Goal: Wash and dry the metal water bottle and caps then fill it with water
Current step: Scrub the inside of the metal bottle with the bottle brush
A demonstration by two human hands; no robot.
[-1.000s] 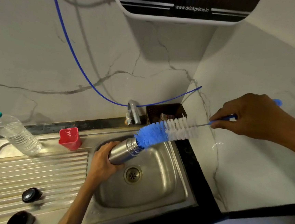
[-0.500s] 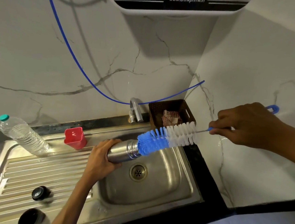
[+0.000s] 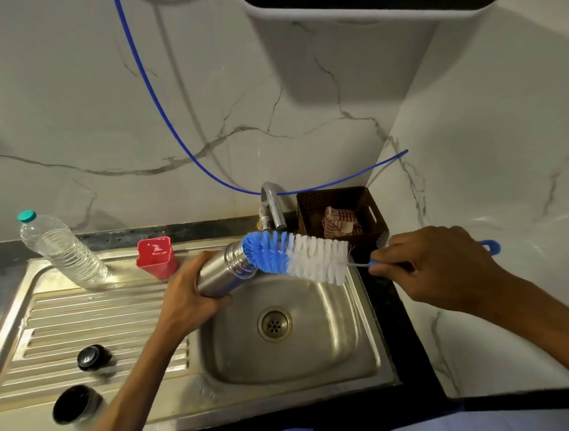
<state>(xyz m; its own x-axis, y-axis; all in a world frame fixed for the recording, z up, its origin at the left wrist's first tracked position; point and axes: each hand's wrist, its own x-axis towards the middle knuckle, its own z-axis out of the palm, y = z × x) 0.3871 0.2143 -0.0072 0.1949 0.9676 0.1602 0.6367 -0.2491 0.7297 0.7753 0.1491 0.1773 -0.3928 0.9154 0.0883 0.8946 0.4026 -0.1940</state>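
Observation:
My left hand (image 3: 189, 299) grips the metal water bottle (image 3: 226, 272), tilted with its open mouth pointing up and right over the sink basin (image 3: 319, 352). My right hand (image 3: 440, 268) holds the blue handle of a bottle brush (image 3: 295, 257). The brush's blue bristle tip sits at the bottle's mouth, while the white bristles stay outside. Two black caps lie on the drainboard: a small one (image 3: 92, 356) and a larger one (image 3: 75, 405) nearer the front edge.
A clear plastic bottle with a teal cap (image 3: 63, 251) and a red container (image 3: 156, 256) stand at the back of the drainboard (image 3: 60, 319). The tap (image 3: 271, 207) rises behind the basin beside a brown basket (image 3: 345, 212) holding a cloth. A blue tube (image 3: 167, 126) hangs along the wall.
The bottle and my left hand have risen and tilted more upward. The brush has levelled out, its blue tip still at the bottle's mouth. The camera view has shifted down.

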